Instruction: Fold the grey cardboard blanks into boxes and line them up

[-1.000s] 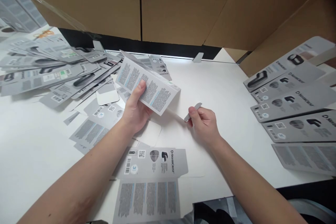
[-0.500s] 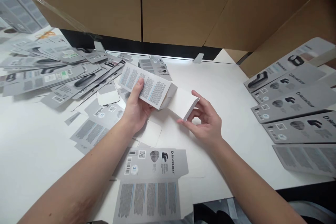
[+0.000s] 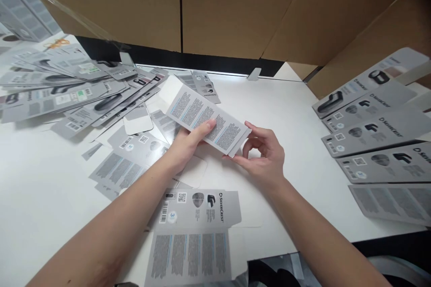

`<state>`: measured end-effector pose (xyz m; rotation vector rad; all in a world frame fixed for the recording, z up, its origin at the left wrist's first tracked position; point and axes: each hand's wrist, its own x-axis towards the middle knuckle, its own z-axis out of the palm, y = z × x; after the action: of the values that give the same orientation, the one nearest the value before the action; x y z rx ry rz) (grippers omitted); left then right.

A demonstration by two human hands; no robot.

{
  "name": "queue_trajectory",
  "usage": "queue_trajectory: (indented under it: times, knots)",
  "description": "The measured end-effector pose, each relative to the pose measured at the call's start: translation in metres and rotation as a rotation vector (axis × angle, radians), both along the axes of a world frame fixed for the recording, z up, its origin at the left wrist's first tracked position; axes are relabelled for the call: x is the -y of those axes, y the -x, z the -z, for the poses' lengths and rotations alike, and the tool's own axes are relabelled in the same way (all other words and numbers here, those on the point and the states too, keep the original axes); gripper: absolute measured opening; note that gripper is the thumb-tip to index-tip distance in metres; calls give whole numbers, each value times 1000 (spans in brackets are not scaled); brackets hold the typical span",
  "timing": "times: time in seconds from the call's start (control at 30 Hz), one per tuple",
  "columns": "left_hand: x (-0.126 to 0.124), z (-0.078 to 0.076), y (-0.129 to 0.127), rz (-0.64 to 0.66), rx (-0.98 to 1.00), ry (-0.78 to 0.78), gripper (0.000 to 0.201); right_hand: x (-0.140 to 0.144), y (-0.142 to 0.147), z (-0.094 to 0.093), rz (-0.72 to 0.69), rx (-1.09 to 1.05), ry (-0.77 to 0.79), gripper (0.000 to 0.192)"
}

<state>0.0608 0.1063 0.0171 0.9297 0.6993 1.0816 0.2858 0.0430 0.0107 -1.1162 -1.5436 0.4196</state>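
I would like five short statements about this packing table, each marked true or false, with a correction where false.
1. Both hands touch the grey printed carton. True: the left hand grips it from below, the right hand is at its near end.
2. The right hand holds a pair of scissors. False: it touches only the carton.
3. An unfolded carton blank lies flat on the white table between the forearms. True.
4. The cartons in a row at the right are red. False: they are grey.
5. A loose heap of flat cartons lies at the left. True.
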Motion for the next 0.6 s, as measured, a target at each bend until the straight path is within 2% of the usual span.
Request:
queue_trajectory:
  times: [0.1,0.27,0.43,0.6]
  knots:
    - [-1,0,1,3,1,3,64,-1,-1,3,18,27,-7,76]
    - [-2,-1,0,17,-26,-1,78,-3,0,8,23,59,-86,80]
    - [-2,0,0,17,-73,-65,75,-2,3,8,65,71,-96,77]
    - [-3,1,0,30,-66,-48,78,-2,3,9,56,85,-107,78]
